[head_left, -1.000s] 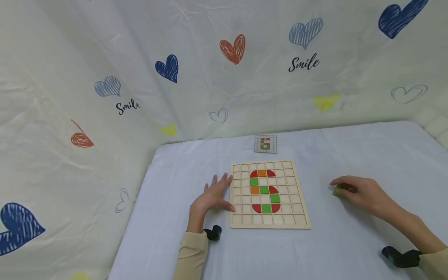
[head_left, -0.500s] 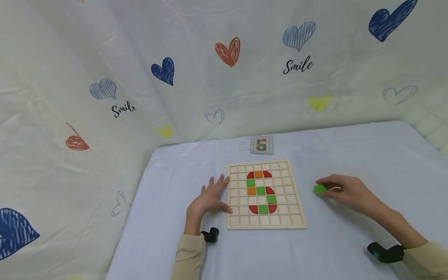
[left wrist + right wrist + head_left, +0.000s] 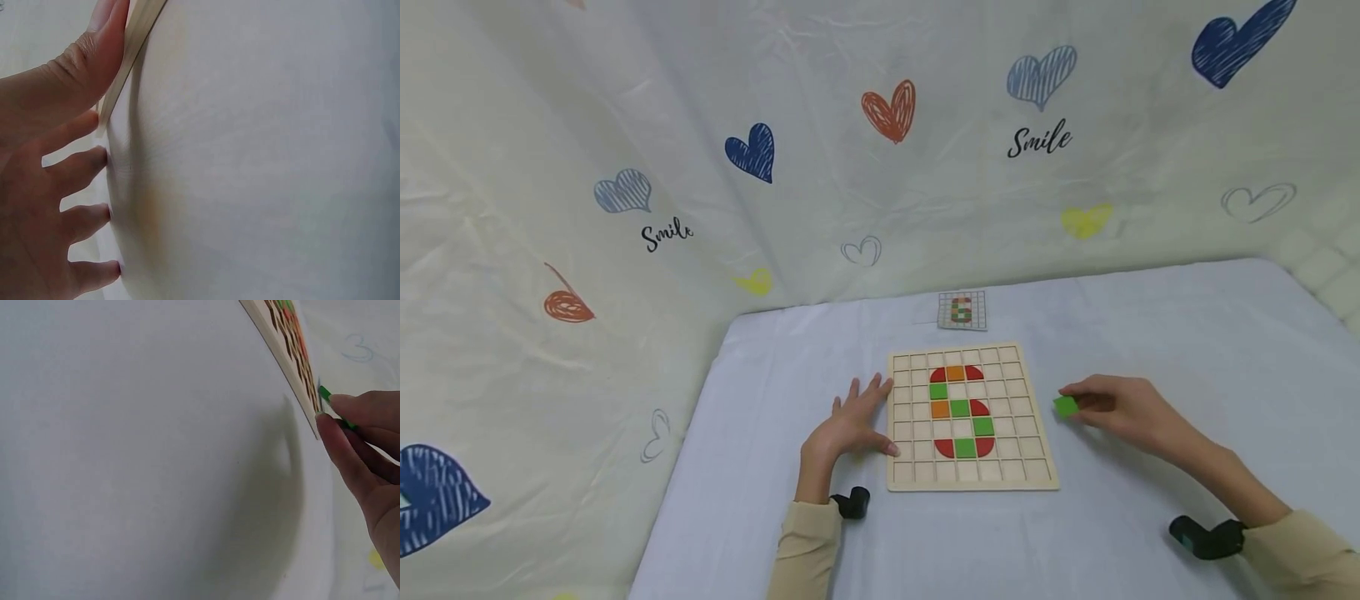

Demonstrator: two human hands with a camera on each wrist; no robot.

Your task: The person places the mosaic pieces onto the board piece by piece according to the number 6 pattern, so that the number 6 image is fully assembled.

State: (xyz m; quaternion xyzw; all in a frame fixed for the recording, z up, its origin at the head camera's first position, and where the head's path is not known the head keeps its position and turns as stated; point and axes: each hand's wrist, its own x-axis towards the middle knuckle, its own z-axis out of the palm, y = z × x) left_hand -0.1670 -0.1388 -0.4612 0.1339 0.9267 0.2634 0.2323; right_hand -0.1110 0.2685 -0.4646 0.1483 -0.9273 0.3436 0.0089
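A wooden grid board (image 3: 1030,450) lies on the table, with red quarter-round tiles and green and orange square tiles set in its cells. My left hand (image 3: 847,425) rests at the board's left edge, fingers spread, thumb and fingertips touching the rim. In the left wrist view, the thumb (image 3: 103,56) lies along the wooden edge. My right hand (image 3: 1123,408) pinches a green square tile (image 3: 1065,407) between thumb and fingers, just right of the board. The right wrist view shows the tile (image 3: 325,394) edge-on, held above the cloth.
Behind the board lies a small pattern card (image 3: 962,311) printed with a similar coloured figure on a grid. A white cloth (image 3: 805,367) covers the table. A curtain (image 3: 820,200) with hearts and "Smile" lettering hangs at the back.
My right hand has moved left with the green tile, nearer the board's right edge. The head view has shifted slightly. My left hand has stayed at the board's edge.
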